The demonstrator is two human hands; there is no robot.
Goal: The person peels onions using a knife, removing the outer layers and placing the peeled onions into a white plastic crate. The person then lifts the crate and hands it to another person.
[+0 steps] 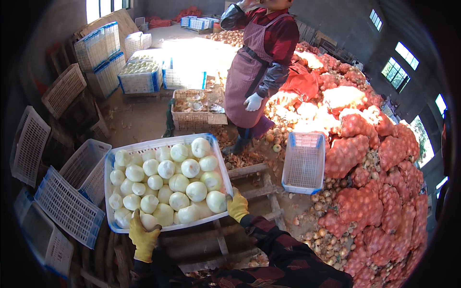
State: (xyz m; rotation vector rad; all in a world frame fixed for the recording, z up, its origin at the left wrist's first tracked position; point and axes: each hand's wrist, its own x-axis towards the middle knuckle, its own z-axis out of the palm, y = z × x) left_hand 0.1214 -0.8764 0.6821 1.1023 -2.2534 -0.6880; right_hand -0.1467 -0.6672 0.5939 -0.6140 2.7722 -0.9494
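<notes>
A white plastic crate (pixel 210 224) with blue edges, full of peeled white onions (pixel 179 183), is before me above a wooden pallet (pixel 248 171). My left hand (pixel 143 235), in a yellow glove, grips its near rim, with the fingers against a peeled onion (pixel 148 221) inside. At the crate's right side, near the front corner, my right hand (pixel 237 205) grips the rim in a matching glove. The crate hides part of the pallet and whatever bears its far side.
Empty crates (pixel 70 207) stand and lean at left. An empty crate (pixel 303 162) lies at right, beside red mesh sacks (pixel 360 201) of onions. A co-worker (pixel 252 72) in an apron stands ahead, near a crate with peelings (pixel 189 120). Onion skins litter the floor.
</notes>
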